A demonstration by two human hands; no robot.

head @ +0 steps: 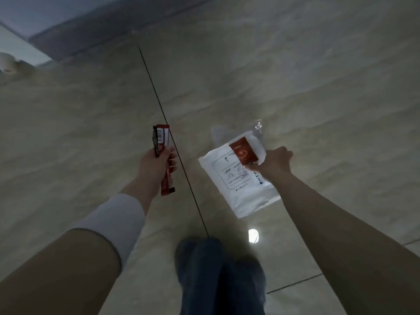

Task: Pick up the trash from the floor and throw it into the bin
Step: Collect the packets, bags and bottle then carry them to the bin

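Observation:
My left hand [156, 164] grips long red snack wrappers [162, 142]; they stick out above my fingers and hang below my palm. My right hand [275, 161] pinches a white plastic pouch [236, 185] with a red label and printed text, together with a crumpled clear wrapper [258, 127] behind it. Both hands are held above the beige tiled floor [295, 87]. No bin is in view.
My legs in dark trousers [218, 276] stand at the bottom centre. A dark grout line [159, 103] runs up the floor between my hands. A dark baseboard and wall [91, 26] lie at the top left, with a pale object [8, 62] at the left edge.

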